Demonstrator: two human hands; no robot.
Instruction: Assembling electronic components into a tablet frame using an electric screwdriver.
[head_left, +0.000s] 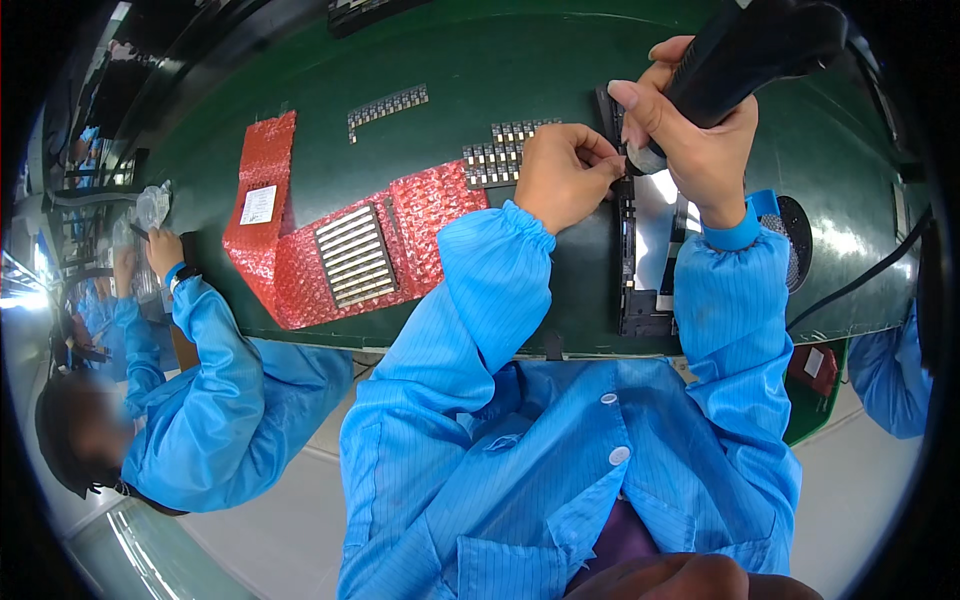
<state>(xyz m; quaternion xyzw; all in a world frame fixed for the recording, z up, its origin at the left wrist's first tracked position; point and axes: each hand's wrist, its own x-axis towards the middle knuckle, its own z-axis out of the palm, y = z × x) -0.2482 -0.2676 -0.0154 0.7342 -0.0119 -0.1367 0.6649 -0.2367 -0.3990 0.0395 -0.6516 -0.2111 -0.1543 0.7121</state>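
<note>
My right hand [700,140] is wrapped round a thick black handheld tool [760,60], whose body rises up and to the right. The tool's rounded pale tip [646,160] points down beside my left fingertips. With its thumb and fingers pinched together, my left hand [570,175] meets the left edge of a long black device frame [628,270]. Whatever is in that pinch is hidden or too small to name. A shiny silver panel [655,225] lies inside the frame, partly covered by my right forearm. Just left of my left hand is a sheet of small circuit boards [490,165].
Red bubble wrap [268,165] with a white label spreads over the green table [380,50]. A striped board panel [356,258] rests on it. A broken strip of small boards [390,105] lies farther back. A black cable [870,268] crosses at right. Another person [215,420] works at left.
</note>
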